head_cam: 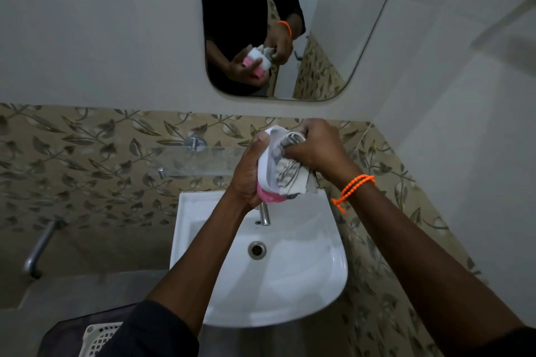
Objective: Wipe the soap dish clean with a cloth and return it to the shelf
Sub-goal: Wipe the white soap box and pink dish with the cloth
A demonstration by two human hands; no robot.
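I held the soap dish (264, 166) in my left hand (246, 175), near the middle of the frame, up in the air above the back of the sink (304, 284). My fingers were wrapped around its left side and my thumb lay along its white rim. The dish was white on top and pink underneath, and it was tipped so its open side faced my other hand.

My right hand (317, 148) was closed tight around a bunched-up cloth (290, 175). The cloth was pale with dark stripes. I pressed it into the inside of the dish, and a loose end hung down past the lower edge.

An orange bead band (352, 187) was on my right wrist.

Just below the dish stood the shiny tap (264, 214), and under that was the round drain (257, 250) in the white bowl. A glass shelf (197, 161) stuck out from the leafy wall tiles to the left of my hands. A mirror (319, 23) in the upper middle of the frame showed my hands with the dish and cloth. A white basket (98, 338) peeked in at the lower left.
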